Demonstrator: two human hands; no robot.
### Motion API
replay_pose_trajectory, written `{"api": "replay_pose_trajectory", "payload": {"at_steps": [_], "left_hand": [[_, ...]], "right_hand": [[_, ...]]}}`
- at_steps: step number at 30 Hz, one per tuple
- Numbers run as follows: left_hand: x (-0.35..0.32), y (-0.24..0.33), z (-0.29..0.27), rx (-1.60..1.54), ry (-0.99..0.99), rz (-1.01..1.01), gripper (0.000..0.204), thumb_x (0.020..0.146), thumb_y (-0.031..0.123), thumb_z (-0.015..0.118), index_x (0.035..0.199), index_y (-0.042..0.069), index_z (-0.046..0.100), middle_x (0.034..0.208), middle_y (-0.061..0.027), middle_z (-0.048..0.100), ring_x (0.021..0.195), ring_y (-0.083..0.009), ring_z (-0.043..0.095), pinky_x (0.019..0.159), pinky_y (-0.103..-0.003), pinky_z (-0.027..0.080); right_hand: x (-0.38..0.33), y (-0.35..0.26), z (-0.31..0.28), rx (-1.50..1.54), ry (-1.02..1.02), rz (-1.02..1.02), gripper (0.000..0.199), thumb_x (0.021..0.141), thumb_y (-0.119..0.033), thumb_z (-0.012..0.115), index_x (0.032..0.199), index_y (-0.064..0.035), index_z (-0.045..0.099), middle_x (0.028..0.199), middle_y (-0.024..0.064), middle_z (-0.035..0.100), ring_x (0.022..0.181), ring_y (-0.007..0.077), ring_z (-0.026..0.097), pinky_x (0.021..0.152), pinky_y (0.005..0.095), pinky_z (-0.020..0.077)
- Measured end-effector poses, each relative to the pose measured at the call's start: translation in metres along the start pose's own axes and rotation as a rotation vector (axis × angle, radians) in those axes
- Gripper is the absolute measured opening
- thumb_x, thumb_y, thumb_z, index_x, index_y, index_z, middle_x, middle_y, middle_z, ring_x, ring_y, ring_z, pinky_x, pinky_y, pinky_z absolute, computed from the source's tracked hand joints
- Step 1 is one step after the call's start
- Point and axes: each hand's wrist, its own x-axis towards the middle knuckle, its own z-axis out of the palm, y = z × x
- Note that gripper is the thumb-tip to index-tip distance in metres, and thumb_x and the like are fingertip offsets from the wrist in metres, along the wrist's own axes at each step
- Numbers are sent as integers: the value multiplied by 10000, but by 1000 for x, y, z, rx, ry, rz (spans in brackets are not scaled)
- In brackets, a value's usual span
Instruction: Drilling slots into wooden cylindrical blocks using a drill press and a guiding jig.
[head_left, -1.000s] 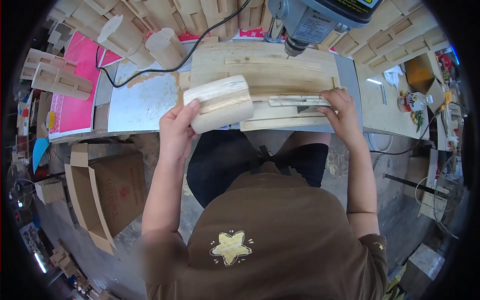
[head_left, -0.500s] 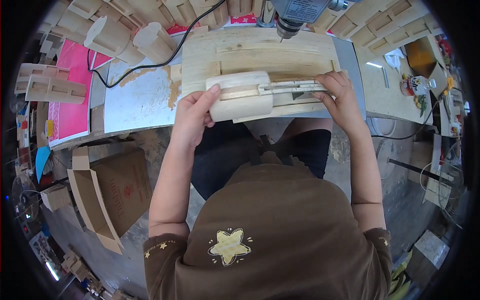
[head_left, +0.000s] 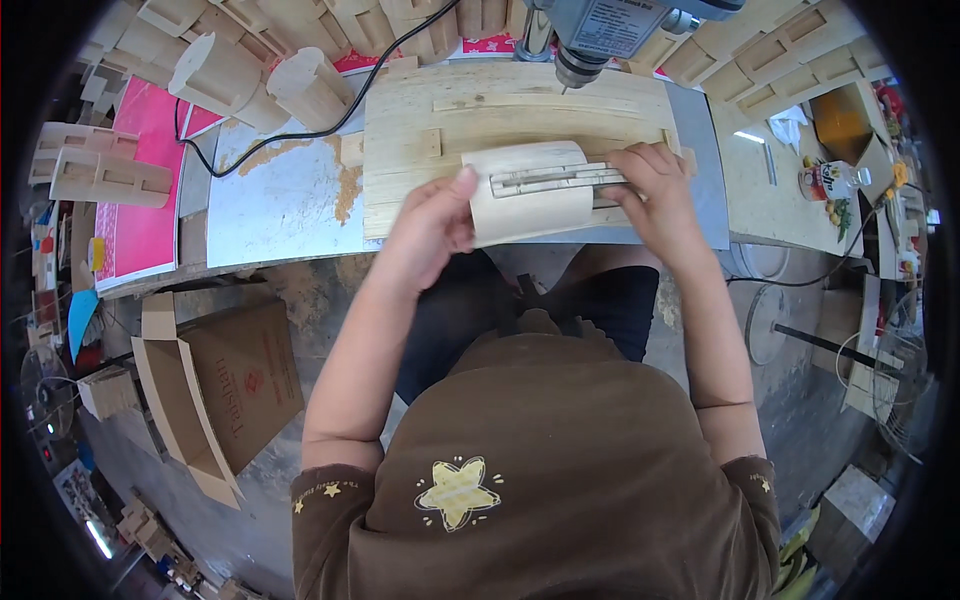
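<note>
A pale rounded wooden block (head_left: 530, 213) is held above the near edge of the wooden board (head_left: 400, 110). My left hand (head_left: 432, 228) grips its left end, the thumb on top and the other fingers partly hidden behind it. A narrow slotted strip (head_left: 560, 177) lies lengthwise over the block's upper face and juts past its right end. Closed round that jutting end is my right hand (head_left: 655, 195), thumb below and fingers above. Whether the strip sits in a groove of the block cannot be made out.
A drill press (head_left: 600, 35) hangs over the board's far side, its bit above the wood. Rounded wooden blocks (head_left: 220, 80) stand at the back left, with more at the back right. A black cable (head_left: 375, 75) crosses the left tabletop. An open cardboard box (head_left: 235, 375) is on the floor.
The block has moved right along the strip, so the strip now covers much of its upper face. My left hand went right with it; my right hand shifted slightly left.
</note>
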Motion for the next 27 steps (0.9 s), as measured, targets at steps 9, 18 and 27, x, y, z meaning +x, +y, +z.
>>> {"api": "replay_pose_trajectory", "payload": {"at_steps": [9, 18, 27], "left_hand": [[5, -15, -2, -147, -34, 145, 331, 898, 348, 564, 946, 20, 574, 741, 12, 495, 631, -82, 434, 590, -228, 379], [10, -48, 7, 1048, 183, 900, 648, 640, 199, 777, 1220, 68, 520, 1093, -116, 505, 1021, -271, 452, 890, -378, 348], [62, -31, -18, 1134, 307, 762, 637, 541, 256, 815, 1140, 180, 610, 1008, -32, 561, 1004, -263, 453, 915, -420, 274]], "right_hand": [[-1, -14, 7, -92, 65, 17, 336, 672, -146, 707, 990, -108, 606, 915, 34, 591, 910, 253, 519, 827, 404, 339], [7, 12, 4, -196, 161, 54, 345, 675, -157, 710, 1002, -98, 614, 888, 42, 597, 876, 259, 533, 790, 384, 368], [49, 25, 22, -161, 175, -40, 365, 687, -147, 711, 1029, -77, 605, 925, 77, 612, 898, 274, 548, 797, 385, 388]]}}
